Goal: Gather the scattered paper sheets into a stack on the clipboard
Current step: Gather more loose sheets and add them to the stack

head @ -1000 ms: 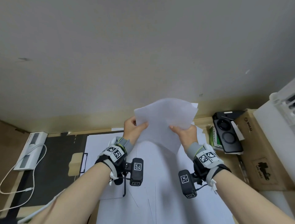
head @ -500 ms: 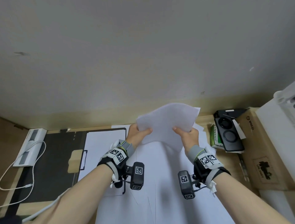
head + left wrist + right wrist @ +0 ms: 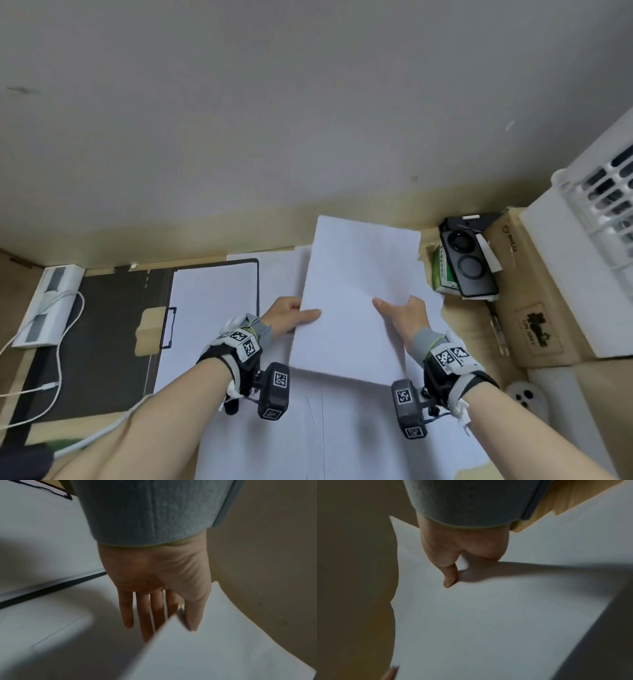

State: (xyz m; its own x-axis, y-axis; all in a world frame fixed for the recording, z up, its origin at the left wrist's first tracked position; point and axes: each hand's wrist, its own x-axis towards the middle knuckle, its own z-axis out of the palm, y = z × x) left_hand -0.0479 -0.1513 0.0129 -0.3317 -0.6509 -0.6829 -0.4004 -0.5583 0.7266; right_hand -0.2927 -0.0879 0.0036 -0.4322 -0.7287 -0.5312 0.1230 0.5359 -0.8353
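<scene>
Both hands held 1 white sheet (image 3: 356,301) up off the desk, flat-ish, tilted slightly toward the camera. Left hand (image 3: 289,315) pinched the sheet's left edge: thumb on top, 4 straight fingers (image 3: 145,615) underneath, seen in left wrist view. Right hand (image 3: 406,317) pinched the right edge, thumb (image 3: 449,574) pressed on top; its fingers were hidden under the paper, so probably underneath but hard to confirm.

The held sheet hovered over more loose sheets (image 3: 329,428) spread on the wooden desk (image 3: 469,329), overlapping each other, count unclear. Clipboard (image 3: 251,263) lay to the left of the held sheet, black rim, with white paper (image 3: 212,308) already on it and a clip (image 3: 168,327) at its left end. Held sheet was beside the clipboard, not over it.

Left of the clipboard: dark mat (image 3: 102,342), white device (image 3: 48,308) with a white cable (image 3: 65,342). Right side: black case (image 3: 469,260) on a green-and-white box (image 3: 442,274), a cardboard box (image 3: 534,291), and a white slotted crate (image 3: 603,240).
</scene>
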